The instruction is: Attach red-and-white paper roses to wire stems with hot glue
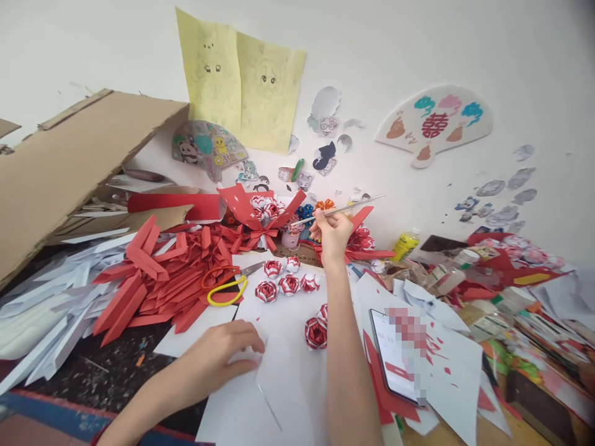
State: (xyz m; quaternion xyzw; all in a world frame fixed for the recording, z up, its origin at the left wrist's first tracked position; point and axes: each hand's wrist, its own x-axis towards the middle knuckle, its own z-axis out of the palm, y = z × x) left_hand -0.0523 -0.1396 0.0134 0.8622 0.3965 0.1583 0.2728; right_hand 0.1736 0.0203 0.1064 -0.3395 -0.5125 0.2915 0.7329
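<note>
My right hand (332, 238) is raised over the back of the work surface, its fingers closed on a bunch of thin silvery wires (362, 203) that point up to the right. My left hand (227, 353) hovers low over the white paper (288, 347), fingers curved and apart, nothing visible between them. Just below it lies a single thin wire (269, 407). Several red-and-white folded paper flowers (289, 285) sit on the paper between my hands. Another flower (316, 333) is next to my right forearm, which partly covers the blooms there.
Orange-and-yellow scissors (227, 288) lie left of the flowers. Red folded strips (176, 279) and white strips (69, 303) pile up on the left. A phone (393, 356) lies at right. A red-wrapped bouquet (264, 217) and a yellow bottle (405, 244) stand near the wall; cardboard (83, 161) leans at left.
</note>
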